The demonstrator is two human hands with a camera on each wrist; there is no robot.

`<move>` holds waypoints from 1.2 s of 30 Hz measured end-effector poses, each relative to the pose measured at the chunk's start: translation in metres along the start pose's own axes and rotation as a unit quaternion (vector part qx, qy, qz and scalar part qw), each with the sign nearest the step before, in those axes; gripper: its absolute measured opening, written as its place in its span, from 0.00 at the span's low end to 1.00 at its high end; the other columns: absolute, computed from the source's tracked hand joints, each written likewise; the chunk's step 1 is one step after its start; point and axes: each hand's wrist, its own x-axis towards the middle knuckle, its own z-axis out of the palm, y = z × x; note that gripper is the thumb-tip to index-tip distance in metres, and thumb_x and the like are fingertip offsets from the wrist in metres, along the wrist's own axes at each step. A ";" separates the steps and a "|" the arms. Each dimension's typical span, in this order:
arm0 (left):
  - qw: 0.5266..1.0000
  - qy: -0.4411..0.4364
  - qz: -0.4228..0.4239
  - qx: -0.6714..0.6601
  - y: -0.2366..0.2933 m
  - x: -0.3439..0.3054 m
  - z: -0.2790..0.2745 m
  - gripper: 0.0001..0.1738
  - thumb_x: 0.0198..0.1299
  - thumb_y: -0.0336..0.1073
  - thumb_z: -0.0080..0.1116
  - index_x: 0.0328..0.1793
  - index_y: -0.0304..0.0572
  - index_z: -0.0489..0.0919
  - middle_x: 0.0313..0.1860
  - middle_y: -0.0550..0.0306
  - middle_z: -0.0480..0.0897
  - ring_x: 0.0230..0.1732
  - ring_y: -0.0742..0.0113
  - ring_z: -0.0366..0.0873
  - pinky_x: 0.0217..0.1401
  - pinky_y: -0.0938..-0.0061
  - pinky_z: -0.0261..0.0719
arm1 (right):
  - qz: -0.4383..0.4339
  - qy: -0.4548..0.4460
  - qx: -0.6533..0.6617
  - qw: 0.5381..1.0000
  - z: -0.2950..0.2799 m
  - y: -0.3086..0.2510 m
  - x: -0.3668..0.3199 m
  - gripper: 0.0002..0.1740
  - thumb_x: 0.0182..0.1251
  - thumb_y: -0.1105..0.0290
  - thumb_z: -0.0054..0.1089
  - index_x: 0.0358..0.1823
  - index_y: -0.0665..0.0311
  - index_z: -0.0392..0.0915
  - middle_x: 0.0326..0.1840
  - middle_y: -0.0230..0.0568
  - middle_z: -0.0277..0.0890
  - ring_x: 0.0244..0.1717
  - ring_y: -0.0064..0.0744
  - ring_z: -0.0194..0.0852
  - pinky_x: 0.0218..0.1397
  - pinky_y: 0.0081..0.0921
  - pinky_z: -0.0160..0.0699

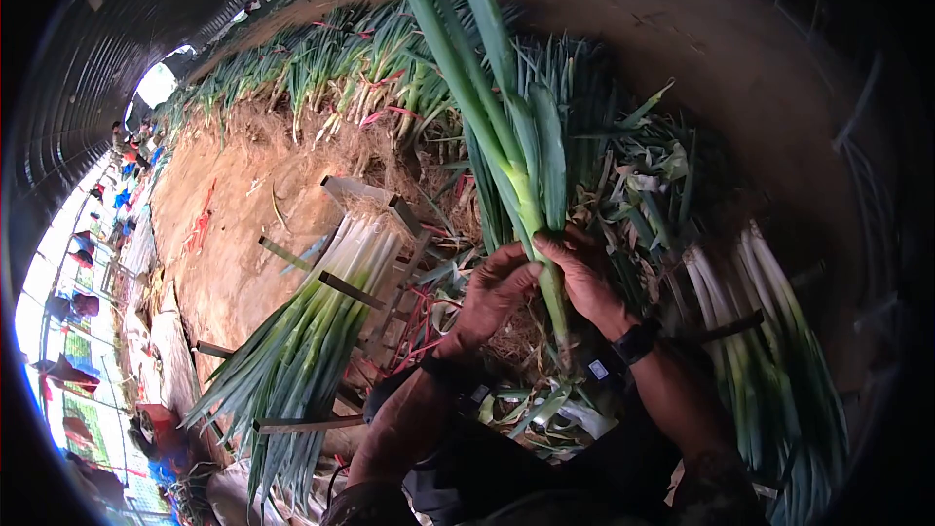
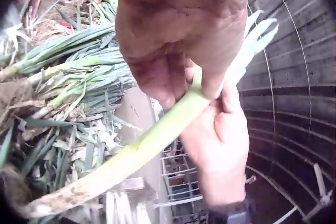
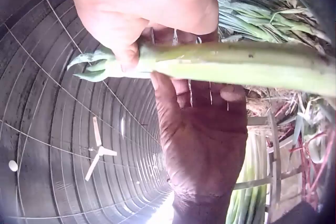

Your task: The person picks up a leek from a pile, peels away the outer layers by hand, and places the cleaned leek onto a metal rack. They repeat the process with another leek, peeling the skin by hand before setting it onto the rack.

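A large green onion (image 1: 524,197) stands before me, leaves up and root end down. My left hand (image 1: 495,294) pinches its stalk from the left side, thumb and fingertips at the part where the pale stalk turns green. From the other side, my right hand (image 1: 587,278) grips the same stretch, its thumb pressed on the stalk. The left wrist view shows the pale stalk (image 2: 131,158) running down to a brownish root end. In the right wrist view the left hand (image 3: 205,145) lies palm up beneath the stalk (image 3: 231,66), fingers behind it.
Cleaned green onions (image 1: 365,258) lie in a metal rack at left; another bundle (image 1: 769,302) rests at right. Uncleaned green onions (image 1: 331,68) with roots are heaped beyond. Stripped leaves (image 1: 648,190) pile up ahead at right, and scraps (image 1: 545,414) lie below my hands.
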 end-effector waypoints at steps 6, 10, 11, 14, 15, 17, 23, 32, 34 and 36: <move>0.921 0.057 -0.086 0.377 -0.002 0.008 -0.027 0.14 0.66 0.42 0.64 0.48 0.39 0.83 0.36 0.55 0.86 0.35 0.66 0.84 0.40 0.70 0.83 | 0.025 0.002 0.139 0.990 -0.001 -0.025 -0.006 0.17 0.68 0.59 0.68 0.43 0.70 0.84 0.36 0.36 0.84 0.39 0.24 0.80 0.45 0.24 0.78; 0.589 -0.179 -0.148 0.774 -0.047 0.005 -0.083 0.14 0.63 0.45 0.63 0.43 0.42 0.83 0.41 0.45 0.85 0.44 0.48 0.84 0.44 0.58 0.82 | 0.039 -0.017 0.200 0.979 -0.012 -0.049 -0.005 0.15 0.68 0.67 0.68 0.48 0.73 0.81 0.42 0.46 0.86 0.43 0.33 0.86 0.49 0.30 0.87; 0.566 -0.190 -0.247 0.763 -0.036 -0.002 -0.068 0.15 0.63 0.46 0.63 0.42 0.42 0.83 0.41 0.44 0.85 0.45 0.46 0.84 0.44 0.57 0.82 | 0.042 -0.028 0.194 0.980 -0.014 -0.049 -0.007 0.16 0.68 0.68 0.68 0.49 0.73 0.81 0.42 0.47 0.86 0.43 0.35 0.86 0.48 0.31 0.87; 0.878 -0.061 -0.115 0.460 0.009 0.002 -0.025 0.17 0.68 0.46 0.62 0.50 0.41 0.85 0.40 0.53 0.86 0.44 0.61 0.83 0.46 0.64 0.81 | 0.044 -0.047 0.131 0.989 -0.011 -0.040 -0.011 0.17 0.69 0.63 0.67 0.49 0.71 0.82 0.39 0.43 0.87 0.41 0.28 0.86 0.45 0.25 0.84; 0.941 -0.014 -0.063 0.332 0.022 0.005 -0.015 0.18 0.69 0.46 0.62 0.52 0.40 0.85 0.40 0.56 0.87 0.44 0.66 0.83 0.47 0.67 0.80 | 0.043 -0.059 0.099 0.992 -0.010 -0.035 -0.013 0.18 0.69 0.61 0.67 0.49 0.70 0.83 0.39 0.41 0.87 0.41 0.25 0.85 0.44 0.23 0.83; 0.991 0.006 -0.004 0.131 0.034 0.008 -0.001 0.16 0.68 0.44 0.64 0.53 0.40 0.86 0.41 0.60 0.86 0.43 0.71 0.81 0.47 0.71 0.79 | 0.039 -0.078 0.039 0.995 0.000 -0.030 -0.019 0.16 0.69 0.59 0.68 0.48 0.64 0.85 0.37 0.33 0.87 0.39 0.17 0.79 0.43 0.19 0.75; 0.993 0.084 0.086 -0.011 0.018 0.013 -0.012 0.11 0.63 0.33 0.69 0.51 0.39 0.86 0.45 0.63 0.87 0.45 0.76 0.80 0.56 0.76 0.74 | 0.080 -0.067 0.009 0.994 0.013 0.006 -0.018 0.14 0.70 0.60 0.66 0.45 0.66 0.86 0.32 0.24 0.80 0.35 0.14 0.71 0.39 0.19 0.70; 0.994 0.081 0.042 0.052 0.032 -0.001 -0.016 0.15 0.68 0.41 0.64 0.51 0.37 0.85 0.45 0.61 0.86 0.46 0.74 0.79 0.54 0.74 0.74 | 0.118 -0.059 0.144 0.981 0.026 0.013 -0.023 0.13 0.74 0.63 0.62 0.47 0.65 0.84 0.35 0.28 0.82 0.33 0.18 0.76 0.36 0.19 0.75; 0.996 0.068 0.027 0.046 0.036 -0.004 -0.014 0.16 0.68 0.42 0.64 0.51 0.36 0.85 0.44 0.60 0.86 0.44 0.74 0.79 0.51 0.73 0.75 | 0.151 -0.047 0.200 0.967 0.037 -0.010 -0.033 0.13 0.74 0.63 0.61 0.49 0.65 0.83 0.38 0.31 0.83 0.35 0.22 0.81 0.36 0.20 0.79; 0.997 0.042 0.031 0.050 0.033 -0.004 -0.018 0.17 0.68 0.44 0.63 0.51 0.36 0.85 0.44 0.59 0.86 0.44 0.73 0.78 0.51 0.73 0.75 | 0.166 -0.057 0.226 0.958 0.035 -0.007 -0.036 0.13 0.74 0.63 0.61 0.49 0.66 0.83 0.40 0.34 0.84 0.38 0.25 0.84 0.38 0.21 0.83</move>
